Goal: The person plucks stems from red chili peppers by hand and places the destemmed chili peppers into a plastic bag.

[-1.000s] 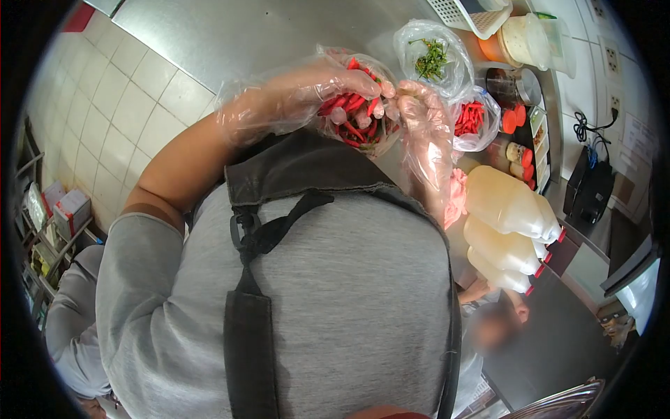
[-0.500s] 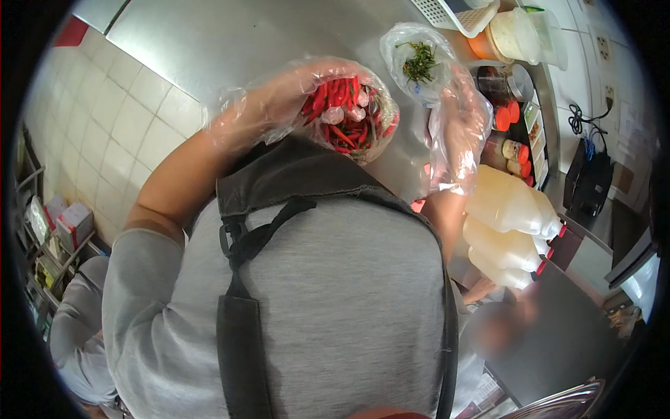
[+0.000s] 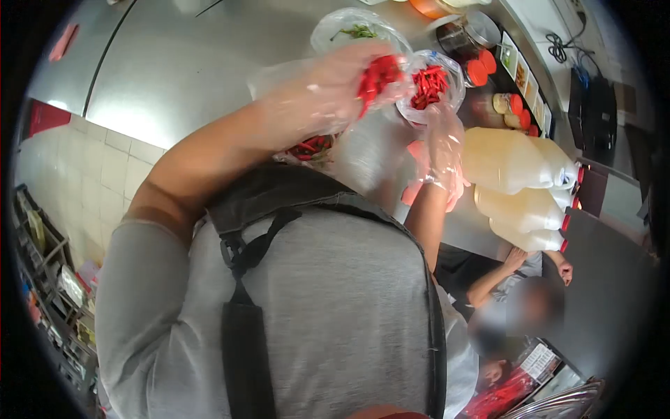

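Note:
My left hand (image 3: 373, 73), in a clear plastic glove, is closed around a bunch of red chillies (image 3: 380, 78). It hovers just left of a small clear plastic bag (image 3: 457, 70) with red chillies inside. My right hand (image 3: 444, 140), also gloved, grips that bag at its near edge; its fingertips are partly hidden. Beyond my left hand lies another clear bag (image 3: 326, 31) with green stems in it. Under my left forearm, partly covered, is a bag of more red chillies (image 3: 312, 147).
Large jugs of pale liquid (image 3: 506, 157) with red caps stand to the right. Red-lidded jars (image 3: 477, 72) and a condiment tray (image 3: 523, 77) line the back right of the steel counter (image 3: 188, 63). Another person's arm (image 3: 492, 279) rests near the jugs.
My left hand has left the large chilli bag and moved right, now with chillies in it. My right hand now holds a smaller bag of chillies. The stem bag appears further left.

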A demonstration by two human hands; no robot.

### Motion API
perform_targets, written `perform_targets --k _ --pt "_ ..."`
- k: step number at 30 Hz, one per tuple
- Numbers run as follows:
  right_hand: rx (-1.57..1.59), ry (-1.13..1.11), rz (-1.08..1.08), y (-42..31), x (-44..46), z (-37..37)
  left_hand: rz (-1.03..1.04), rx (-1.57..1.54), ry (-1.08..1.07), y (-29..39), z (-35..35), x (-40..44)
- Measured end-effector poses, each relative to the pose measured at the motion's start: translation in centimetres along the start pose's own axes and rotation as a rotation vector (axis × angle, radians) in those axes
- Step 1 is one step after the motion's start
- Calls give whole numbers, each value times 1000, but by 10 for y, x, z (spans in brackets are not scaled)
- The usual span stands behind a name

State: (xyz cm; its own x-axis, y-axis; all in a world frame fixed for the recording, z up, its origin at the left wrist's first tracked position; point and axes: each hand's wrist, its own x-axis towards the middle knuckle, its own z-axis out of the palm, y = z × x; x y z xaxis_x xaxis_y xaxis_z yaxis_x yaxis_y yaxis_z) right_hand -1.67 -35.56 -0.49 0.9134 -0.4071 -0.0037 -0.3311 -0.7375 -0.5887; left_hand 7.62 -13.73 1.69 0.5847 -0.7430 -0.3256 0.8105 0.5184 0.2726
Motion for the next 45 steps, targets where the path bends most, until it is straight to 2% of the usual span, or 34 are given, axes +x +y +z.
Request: perform_targets --k 1,4,5,6,7,8,9,10,11,12,13,14,15,16,17,18,19,20,21,23,24,25,26,27,29,30,32,34,36,37,40,42,44,45 --pt "267 91 186 -31 -12 -2 44 -9 -50 -17 20 29" --pt "479 142 123 -5 -8 7 137 74 -71 -45 33 86" --pt "577 166 85 5 -6 8 117 356 19 -48 40 88" --pt "576 167 89 15 -4 7 95 638 111 -51 46 91" --pt "422 250 -73 24 -2 7 213 651 -89 -67 9 124" --pt "266 331 -233 29 0 8 209 655 -88 -66 -12 145" --pt "274 330 -221 29 -3 11 295 827 -250 -63 -33 159" --pt "383 314 -145 23 -11 11 383 994 -421 -55 -35 152" --pt "488 297 -70 17 -20 10 375 995 -420 -51 -34 144" --pt "490 293 -63 -12 -33 -2 308 906 -259 -35 -3 108" --pt "623 242 121 -44 -47 -20 245 809 -96 -21 18 76" --pt "755 185 305 -63 -55 -28 246 806 -83 -13 20 55" --pt "758 171 306 -59 -57 -30 568 940 -226 -6 20 36" --pt "518 148 253 -49 -57 -34 892 1065 -374 5 18 19" --pt "281 128 194 -38 -56 -36 893 1073 -365 20 17 8" --pt "287 121 188 -22 -59 -35 931 1459 -404 38 15 -1" --pt "161 201 -3 -5 -63 -32 950 1848 -435 54 21 -16" --pt "35 279 -194 8 -65 -29 718 1562 -148 55 23 -46" --pt "130 409 -155 -7 -70 -26 487 1249 112 52 27 -81" --pt "185 367 -218 -5 -80 -25 375 1568 383 70 -21 -105" --pt "241 334 -274 -4 -83 -23 379 1561 394 71 -34 -120" --pt "588 95 -79 -22 -91 -16 314 1563 514 71 -45 -135" --pt "409 -114 -124 -51 -89 -16 247 1560 633 67 -53 -145" --pt "223 -318 -168 -76 -85 -12 252 1552 641 58 -62 -149" --pt "280 -479 -128 -75 -80 38 328 1601 766 35 -80 -152" --pt "274 -487 -146 -80 -80 51 342 1590 781 24 -88 -151" --pt "768 -616 17 -90 -80 65 402 1106 440 6 -95 -147" --pt "770 -625 -39 -104 -78 57 328 1068 559 6 -92 -150" --pt "916 -574 29 -118 -77 46 412 1024 320 10 -85 -148" --pt "902 -570 -28 -118 -73 39 402 759 241 9 -68 -153" --pt "1086 -446 -62 -110 -71 42 442 686 132 15 -58 -152" --pt "919 -391 -64 -99 -68 46 400 681 91 17 -84 -145" --pt "752 -492 -106 -80 -62 48 407 1066 190 17 -117 -135" --pt "841 -513 -101 -87 -70 44 405 993 199 14 -86 -147"
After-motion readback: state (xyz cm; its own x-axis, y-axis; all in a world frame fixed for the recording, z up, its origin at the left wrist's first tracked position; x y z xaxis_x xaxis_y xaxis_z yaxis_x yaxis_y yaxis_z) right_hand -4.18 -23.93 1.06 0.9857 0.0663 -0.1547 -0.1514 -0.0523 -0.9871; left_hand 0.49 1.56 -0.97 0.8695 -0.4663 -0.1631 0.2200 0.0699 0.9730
